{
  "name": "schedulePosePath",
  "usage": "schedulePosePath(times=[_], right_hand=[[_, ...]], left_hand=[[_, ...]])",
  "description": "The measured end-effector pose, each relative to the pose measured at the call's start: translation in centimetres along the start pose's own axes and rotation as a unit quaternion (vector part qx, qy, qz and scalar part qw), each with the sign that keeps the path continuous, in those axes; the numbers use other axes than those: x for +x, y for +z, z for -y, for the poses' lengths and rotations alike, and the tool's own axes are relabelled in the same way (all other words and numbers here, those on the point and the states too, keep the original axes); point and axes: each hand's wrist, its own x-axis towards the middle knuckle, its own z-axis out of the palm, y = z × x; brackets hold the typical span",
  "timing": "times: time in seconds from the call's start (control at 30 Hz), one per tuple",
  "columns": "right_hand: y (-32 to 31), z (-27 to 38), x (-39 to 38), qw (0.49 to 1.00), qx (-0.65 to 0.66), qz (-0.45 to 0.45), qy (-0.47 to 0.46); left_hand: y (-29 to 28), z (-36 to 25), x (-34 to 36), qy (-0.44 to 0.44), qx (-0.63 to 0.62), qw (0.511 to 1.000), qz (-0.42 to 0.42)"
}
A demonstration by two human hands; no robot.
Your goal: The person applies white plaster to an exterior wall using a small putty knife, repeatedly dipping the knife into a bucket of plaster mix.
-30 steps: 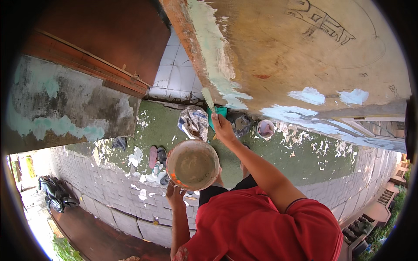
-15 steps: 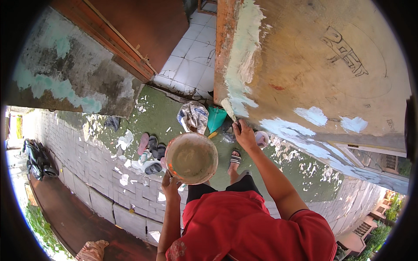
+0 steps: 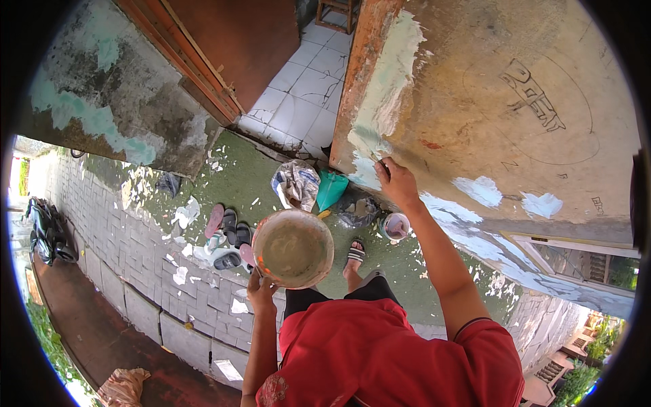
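My left hand grips the lower left rim of a round, worn basin, held level in front of my waist. A greyish-brown layer covers its inside. My right hand is closed on the handle of a putty knife, its fingers hiding most of the handle. The blade is at the wall, on the pale green and white filler beside the orange door frame. Whether the blade presses flat or only its edge touches cannot be made out.
Below the corner stand a white sack, a teal bag, a dark plastic bag and a small bucket. Sandals and paint flakes lie on the floor to the left. A tiled doorway opens ahead; a motorbike stands far left.
My right hand and the putty knife have moved up along the wall filler, away from the floor. The basin stays in my left hand, and the view has shifted slightly.
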Motion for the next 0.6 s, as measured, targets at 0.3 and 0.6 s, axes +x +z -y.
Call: schedulePosePath(times=[0.3, 0.6], right_hand=[[-1.2, -0.4, 2.3, 0.999, -0.025, -0.024, -0.039], [-2.6, 0.0, 2.8, 0.998, -0.058, 0.015, 0.036]], left_hand=[[-0.1, 0.1, -0.1, 0.006, 0.019, 1.000, -0.007], [0.4, 0.1, 0.1, -0.001, 0.020, 1.000, -0.004]])
